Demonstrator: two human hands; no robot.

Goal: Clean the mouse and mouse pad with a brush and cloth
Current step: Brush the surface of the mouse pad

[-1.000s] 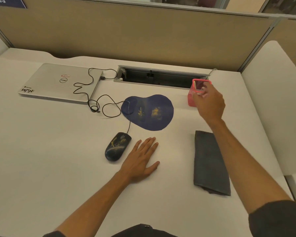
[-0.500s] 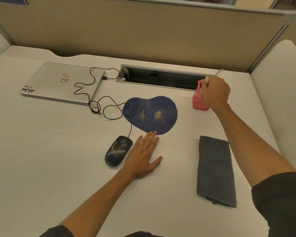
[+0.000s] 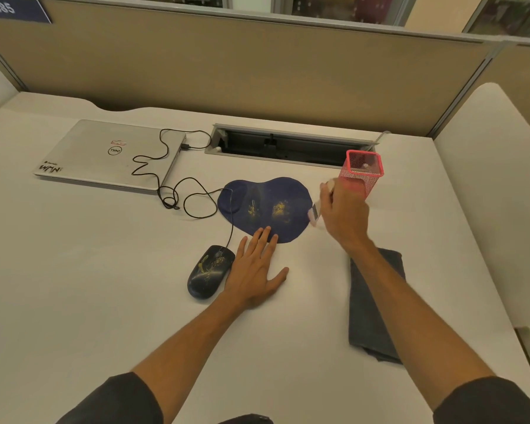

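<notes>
Hands: left (image 3: pixel 255 272) flat, right (image 3: pixel 341 214) gripping brush (image 3: pixel 314 214).

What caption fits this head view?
Right hand holds brush beside dusty mouse pad; left hand rests flat next to mouse.

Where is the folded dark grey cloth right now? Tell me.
In the head view, the folded dark grey cloth lies flat on the white desk, right of centre, partly under the right forearm, nearer than the pink mesh pen holder.
</notes>
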